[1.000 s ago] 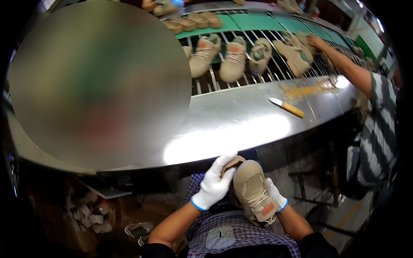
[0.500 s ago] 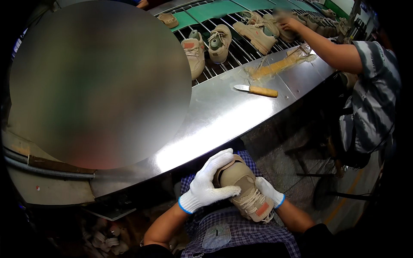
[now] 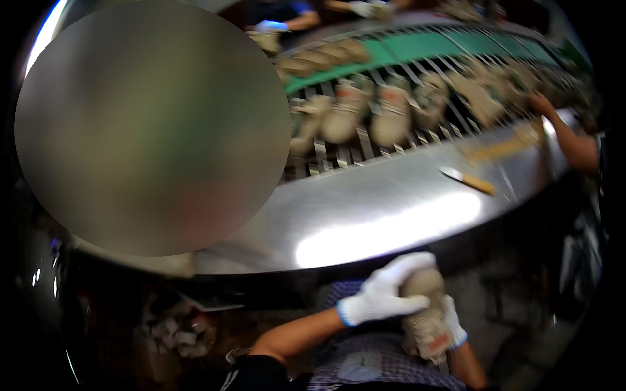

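Note:
Above my lap is a beige lace-up shoe [image 3: 428, 329] with an orange patch by its laces, blurred by motion. My left hand [image 3: 389, 294], in a white knit glove, is closed round the shoe's upper end, thumb across its front. On the shoe's other side is my right hand [image 3: 453, 320], also gloved, gripping it; most of its fingers are hidden behind the shoe. Beyond both hands, a small knife [image 3: 469, 181] with a yellowish handle lies on the metal ledge [image 3: 365, 202].
Several beige shoes [image 3: 391, 117] stand on a roller conveyor beside a green belt [image 3: 417, 47]. At the right, a co-worker's hand [image 3: 540, 104] reaches to the shoes. Gloved co-workers' hands [image 3: 370, 9] show at the far side. A big blurred disc covers the left.
My view has swung left, so the ledge, knife and conveyor appear farther right, and more shoes and far-side co-workers show. Both my hands still hold the shoe.

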### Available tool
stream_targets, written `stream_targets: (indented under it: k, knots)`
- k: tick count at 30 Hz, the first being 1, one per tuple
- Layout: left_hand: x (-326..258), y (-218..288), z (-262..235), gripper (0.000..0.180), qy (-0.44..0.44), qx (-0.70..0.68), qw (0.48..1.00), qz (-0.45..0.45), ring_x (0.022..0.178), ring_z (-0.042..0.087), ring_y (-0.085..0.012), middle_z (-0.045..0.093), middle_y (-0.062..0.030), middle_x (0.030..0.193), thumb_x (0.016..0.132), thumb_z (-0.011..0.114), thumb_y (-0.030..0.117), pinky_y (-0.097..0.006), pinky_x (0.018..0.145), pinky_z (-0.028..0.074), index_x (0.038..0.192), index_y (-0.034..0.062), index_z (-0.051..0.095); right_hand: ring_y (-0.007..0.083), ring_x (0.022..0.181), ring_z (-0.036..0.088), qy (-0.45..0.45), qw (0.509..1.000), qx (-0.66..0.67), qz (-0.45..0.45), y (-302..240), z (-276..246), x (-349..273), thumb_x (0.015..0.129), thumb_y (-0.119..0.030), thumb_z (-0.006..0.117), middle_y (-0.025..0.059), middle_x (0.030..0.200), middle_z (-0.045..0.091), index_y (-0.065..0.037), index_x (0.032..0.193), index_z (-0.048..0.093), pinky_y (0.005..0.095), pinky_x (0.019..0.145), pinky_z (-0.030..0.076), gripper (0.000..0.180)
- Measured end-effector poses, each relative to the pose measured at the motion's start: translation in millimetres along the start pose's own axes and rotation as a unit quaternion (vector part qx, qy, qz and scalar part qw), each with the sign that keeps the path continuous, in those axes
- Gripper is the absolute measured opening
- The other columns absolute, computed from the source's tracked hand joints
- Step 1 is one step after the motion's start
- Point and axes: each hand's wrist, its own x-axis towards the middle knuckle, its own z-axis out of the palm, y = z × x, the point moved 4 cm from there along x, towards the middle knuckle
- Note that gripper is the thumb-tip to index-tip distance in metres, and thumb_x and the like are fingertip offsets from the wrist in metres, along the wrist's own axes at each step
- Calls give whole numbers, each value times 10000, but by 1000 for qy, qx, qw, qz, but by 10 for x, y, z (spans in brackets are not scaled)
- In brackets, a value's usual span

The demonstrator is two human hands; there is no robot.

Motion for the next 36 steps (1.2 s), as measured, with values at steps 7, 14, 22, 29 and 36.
stream_targets:
  k: [7, 14, 22, 29, 36]
  knots:
    - [135, -35, 245, 749, 19, -47, 999, -9, 1340, 628, -273, 635, -178, 1444, 856, 763, 153, -389, 1140, 503, 1543, 21, 493, 442, 1211, 662, 26, 997, -73, 7, 73, -428, -90, 945, -864, 416, 270, 1427, 592, -40, 1598, 392, 571, 1017, 587, 1052]
    - [287, -15, 302, 608, -47, 11, 999, 17, 1337, 633, -342, 544, -178, 1538, 871, 721, 200, -397, 1115, 531, 1458, 101, 599, 422, 1232, 656, 37, 996, -76, 1, 30, -403, -13, 966, -842, 410, 265, 1447, 579, -42, 1602, 388, 559, 1017, 592, 1023]
    - [398, -342, 305, 1069, -217, -47, 974, 40, 1610, 239, -383, 225, -266, 1735, 944, 778, 484, -443, 1309, 222, 1701, 31, 174, 399, 1255, 649, 45, 998, -12, -52, 12, -479, -180, 989, -818, 404, 259, 1469, 565, -45, 1607, 383, 546, 1017, 599, 990]
    - [286, -311, 321, 931, -251, 2, 965, 79, 1553, 372, -407, 363, -316, 1645, 908, 802, 171, -423, 1280, 320, 1640, -42, 269, 379, 1276, 643, -38, 991, 48, -121, 84, -515, -237, 1010, -797, 399, 253, 1489, 552, -47, 1611, 379, 534, 1017, 605, 962]
    - [344, -243, 480, 786, -135, 19, 989, 62, 1423, 565, -355, 545, -245, 1540, 823, 655, -26, -370, 1185, 467, 1579, 3, 442, 368, 1285, 641, -83, 985, 66, -138, 114, -520, -206, 985, -842, 384, 249, 1505, 546, -45, 1598, 405, 528, 1014, 607, 1005]
